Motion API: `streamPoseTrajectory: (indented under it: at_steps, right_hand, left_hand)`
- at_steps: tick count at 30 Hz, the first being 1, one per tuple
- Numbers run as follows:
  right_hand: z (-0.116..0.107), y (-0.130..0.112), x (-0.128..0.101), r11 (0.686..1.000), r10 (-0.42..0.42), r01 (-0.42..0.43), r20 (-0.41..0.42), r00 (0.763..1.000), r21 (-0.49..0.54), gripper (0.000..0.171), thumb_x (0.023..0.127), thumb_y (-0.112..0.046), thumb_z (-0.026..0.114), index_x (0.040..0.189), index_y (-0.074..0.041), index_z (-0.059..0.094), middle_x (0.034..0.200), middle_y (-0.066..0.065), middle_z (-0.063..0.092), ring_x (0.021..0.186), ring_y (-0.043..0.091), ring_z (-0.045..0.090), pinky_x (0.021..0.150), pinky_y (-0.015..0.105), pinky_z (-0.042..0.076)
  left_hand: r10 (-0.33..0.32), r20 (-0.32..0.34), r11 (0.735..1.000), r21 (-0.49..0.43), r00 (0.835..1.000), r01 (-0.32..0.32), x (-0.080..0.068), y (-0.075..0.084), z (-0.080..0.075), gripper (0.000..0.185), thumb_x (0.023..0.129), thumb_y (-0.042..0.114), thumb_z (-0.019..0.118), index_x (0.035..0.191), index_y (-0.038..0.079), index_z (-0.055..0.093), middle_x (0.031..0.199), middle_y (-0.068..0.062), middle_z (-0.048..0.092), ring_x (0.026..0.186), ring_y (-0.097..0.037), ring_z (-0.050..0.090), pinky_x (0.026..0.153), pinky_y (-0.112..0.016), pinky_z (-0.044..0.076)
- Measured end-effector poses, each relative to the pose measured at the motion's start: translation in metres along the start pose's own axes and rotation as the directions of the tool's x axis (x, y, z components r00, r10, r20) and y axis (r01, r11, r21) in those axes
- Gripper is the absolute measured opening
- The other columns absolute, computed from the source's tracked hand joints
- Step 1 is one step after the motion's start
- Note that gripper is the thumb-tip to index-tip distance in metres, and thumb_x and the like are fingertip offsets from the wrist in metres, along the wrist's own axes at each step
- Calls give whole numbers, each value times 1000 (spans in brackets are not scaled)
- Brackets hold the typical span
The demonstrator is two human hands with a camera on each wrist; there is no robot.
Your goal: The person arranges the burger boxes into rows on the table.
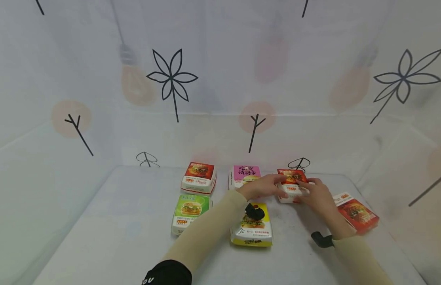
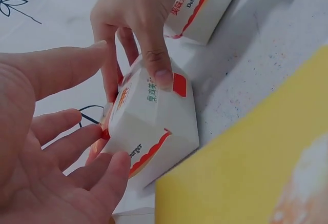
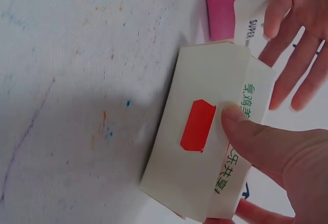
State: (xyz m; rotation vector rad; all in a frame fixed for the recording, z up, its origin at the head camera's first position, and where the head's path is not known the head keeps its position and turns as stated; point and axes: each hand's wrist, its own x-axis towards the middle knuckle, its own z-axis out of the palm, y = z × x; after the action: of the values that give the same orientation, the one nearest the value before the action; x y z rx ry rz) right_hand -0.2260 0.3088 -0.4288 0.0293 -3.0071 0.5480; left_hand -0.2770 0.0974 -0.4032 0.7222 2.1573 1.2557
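A red-topped white burger box [image 1: 289, 194] sits at the back right of the table, between both hands. My right hand [image 1: 317, 200] holds this box, its thumb pressed on the white front side [image 3: 210, 90] and its fingers over the far side. My left hand [image 1: 264, 187] is at the box's left end with fingers spread and the thumb off it; in the left wrist view its fingertips [image 2: 120, 165] are close to the carton, and contact is hard to tell. A pink-topped box [image 1: 246, 174] stands just left, partly behind the left hand.
A yellow burger box [image 1: 251, 229] lies nearer the front, a green one [image 1: 190, 209] to its left, partly behind the left sleeve. Another red-topped box [image 1: 199, 178] stands at the back left. A red box [image 1: 358, 213] lies angled by the right edge. Patterned cloth [image 1: 213, 79] hangs behind.
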Motion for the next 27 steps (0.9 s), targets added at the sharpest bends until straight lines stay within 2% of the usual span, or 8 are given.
streamPoseTrajectory:
  at_steps: [8,15,21,27]
  right_hand:
    - [2,-4,-1,1000,5,-5,2,1000,-10,67,84,-26,80,139,1,54,137,39,37,118,59,40,91,71,40]
    - [-1,1,-4,1000,-10,10,37,999,16,72,84,-29,80,141,2,51,140,38,38,122,58,39,95,71,38]
    - [-19,8,-16,998,-61,61,-12,998,24,68,85,-29,78,138,6,53,138,38,43,123,59,39,96,72,35]
    - [-35,22,-29,999,-28,30,-87,996,20,63,88,-25,75,138,5,51,137,38,42,122,59,37,96,73,33]
  left_hand:
    - [-9,-48,999,32,999,11,3,-4,0,67,88,29,76,149,25,48,148,12,48,137,-11,42,113,-37,34]
    - [-23,-55,997,66,998,27,5,-5,1,65,88,31,76,147,26,50,147,11,49,136,-10,42,113,-37,34]
    - [-9,-36,997,77,999,12,5,-6,1,63,89,32,76,147,27,51,148,10,49,137,-12,41,114,-38,33]
    - [-13,-29,997,72,999,15,3,-3,-2,60,89,31,75,145,29,53,147,10,49,136,-13,41,114,-39,32]
